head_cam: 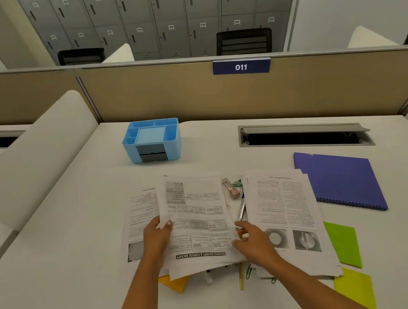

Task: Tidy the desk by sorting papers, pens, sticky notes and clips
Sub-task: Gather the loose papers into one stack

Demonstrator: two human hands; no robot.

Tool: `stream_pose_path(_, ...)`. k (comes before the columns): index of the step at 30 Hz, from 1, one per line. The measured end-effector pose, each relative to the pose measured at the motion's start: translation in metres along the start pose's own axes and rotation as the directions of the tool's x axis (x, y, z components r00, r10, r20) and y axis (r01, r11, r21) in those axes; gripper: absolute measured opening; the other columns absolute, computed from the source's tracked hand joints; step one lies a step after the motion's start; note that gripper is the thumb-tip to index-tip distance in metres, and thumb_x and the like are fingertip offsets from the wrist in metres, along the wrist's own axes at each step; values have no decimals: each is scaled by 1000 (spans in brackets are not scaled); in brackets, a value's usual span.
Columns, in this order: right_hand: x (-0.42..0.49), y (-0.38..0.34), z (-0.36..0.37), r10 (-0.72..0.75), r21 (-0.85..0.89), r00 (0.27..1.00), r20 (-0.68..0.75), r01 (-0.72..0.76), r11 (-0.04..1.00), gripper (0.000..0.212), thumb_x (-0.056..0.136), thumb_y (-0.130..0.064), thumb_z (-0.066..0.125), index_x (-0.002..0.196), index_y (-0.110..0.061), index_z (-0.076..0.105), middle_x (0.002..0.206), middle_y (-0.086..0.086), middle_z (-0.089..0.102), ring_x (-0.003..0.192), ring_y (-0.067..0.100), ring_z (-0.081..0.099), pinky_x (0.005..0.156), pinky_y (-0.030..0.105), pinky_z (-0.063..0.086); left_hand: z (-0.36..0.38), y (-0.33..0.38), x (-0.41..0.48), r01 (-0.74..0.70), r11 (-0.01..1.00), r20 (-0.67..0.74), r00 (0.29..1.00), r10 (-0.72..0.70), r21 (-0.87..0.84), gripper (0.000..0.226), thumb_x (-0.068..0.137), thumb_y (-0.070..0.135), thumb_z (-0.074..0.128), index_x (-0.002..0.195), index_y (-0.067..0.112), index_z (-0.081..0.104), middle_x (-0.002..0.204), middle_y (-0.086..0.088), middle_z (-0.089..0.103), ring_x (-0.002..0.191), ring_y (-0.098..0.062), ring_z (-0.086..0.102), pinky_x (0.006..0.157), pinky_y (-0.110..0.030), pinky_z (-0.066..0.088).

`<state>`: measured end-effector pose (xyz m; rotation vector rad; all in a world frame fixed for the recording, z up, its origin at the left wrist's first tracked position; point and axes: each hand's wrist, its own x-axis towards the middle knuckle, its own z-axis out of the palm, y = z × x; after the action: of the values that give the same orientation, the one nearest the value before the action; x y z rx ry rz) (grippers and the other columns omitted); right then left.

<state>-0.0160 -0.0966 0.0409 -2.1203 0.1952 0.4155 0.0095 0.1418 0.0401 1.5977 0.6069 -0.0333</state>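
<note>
A printed sheet with tables (198, 223) lies on top of a spread of papers at the middle of the white desk (80, 250). My left hand (157, 237) grips its left edge, thumb on top. My right hand (252, 242) pinches its right edge. More printed pages (284, 211) are stacked to the right, and one page (140, 210) shows at the left. Between the stacks lie a pink-tipped clear item (230, 188), green clips (237, 183) and a pen (241, 209). Green (344, 243), yellow-green (355, 287) and orange (175, 282) sticky pads peek out from under the papers.
A blue desk organiser (152, 140) with several compartments stands at the back left. A purple bound folder (340, 182) lies at the right. An open cable slot (302, 135) runs along the back right. A beige partition (189, 96) closes the desk's far side.
</note>
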Motion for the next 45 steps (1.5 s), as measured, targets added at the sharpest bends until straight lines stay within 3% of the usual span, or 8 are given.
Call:
stream_pose_path(7, 4, -28, 26, -105, -100, 992, 76, 112, 989, 58, 89, -24, 60, 142, -22, 39, 137, 4, 44, 125, 18, 45, 105, 29, 38, -49, -8, 15, 53, 999, -121, 991, -51, 13, 29, 94, 4, 53, 122, 0, 59, 110, -17, 65, 93, -32, 63, 83, -40, 51)
stream_pose_path(14, 7, -49, 54, -269, -240, 950, 158, 301, 923, 56, 93, -25, 56, 145, -21, 35, 144, 4, 39, 135, 22, 33, 109, 31, 30, -87, -20, 33, 61, 936, -166, 986, -3, 347, 30, 93, 15, 56, 121, 5, 58, 119, -17, 64, 103, -35, 62, 94, -48, 48)
stream_pose_path(18, 16, -53, 70, -278, -430, 928, 250, 363, 827, 68, 93, -34, 54, 150, -20, 21, 152, 7, 29, 139, 25, 26, 114, 42, 20, -88, -21, 39, 178, 786, -220, 974, -55, 592, 57, 89, 38, 62, 138, 14, 44, 136, -20, 46, 126, -40, 39, 106, -48, 29)
stream_pose_path(21, 23, -53, 78, -216, -528, 926, 311, 357, 771, 74, 93, -41, 50, 152, -21, 10, 158, 7, 15, 145, 24, 14, 116, 50, 8, -81, -17, 36, 215, 748, -217, 971, -97, 628, 74, 87, 45, 63, 146, 15, 29, 147, -21, 25, 135, -40, 23, 110, -47, 21)
stream_pose_path(30, 25, -53, 88, -150, -575, 928, 342, 333, 747, 77, 95, -45, 46, 153, -22, 2, 161, 7, -3, 148, 23, 1, 116, 51, -1, -73, -17, 39, 229, 785, -215, 969, -125, 576, 97, 81, 42, 72, 147, 3, 12, 148, -23, 19, 135, -41, 26, 111, -50, 24)
stream_pose_path(33, 27, -53, 87, -151, -525, 938, 313, 303, 795, 77, 94, -45, 49, 153, -22, 5, 161, 8, -1, 148, 23, 5, 117, 50, 2, -80, -21, 46, 225, 855, -194, 970, -149, 467, 87, 82, 35, 72, 144, 2, 21, 144, -22, 32, 128, -40, 40, 105, -50, 36)
stream_pose_path(38, 28, -50, 83, -166, -459, 938, 305, 297, 837, 76, 93, -43, 52, 153, -21, 10, 161, 7, 6, 146, 23, 11, 117, 49, 8, -82, -20, 46, 109, 949, -94, 992, -85, 296, 38, 88, 20, 66, 121, 6, 56, 116, -13, 65, 99, -32, 64, 92, -49, 51)
stream_pose_path(45, 30, -56, 73, -184, -283, 943, 277, 263, 922, 70, 93, -35, 56, 151, -20, 20, 155, 0, 27, 142, 21, 26, 115, 44, 18, -81, -16, 47, -32, 977, -116, 992, 58, 210, 42, 92, 23, 59, 133, 14, 51, 129, -11, 59, 109, -31, 62, 93, -51, 51)
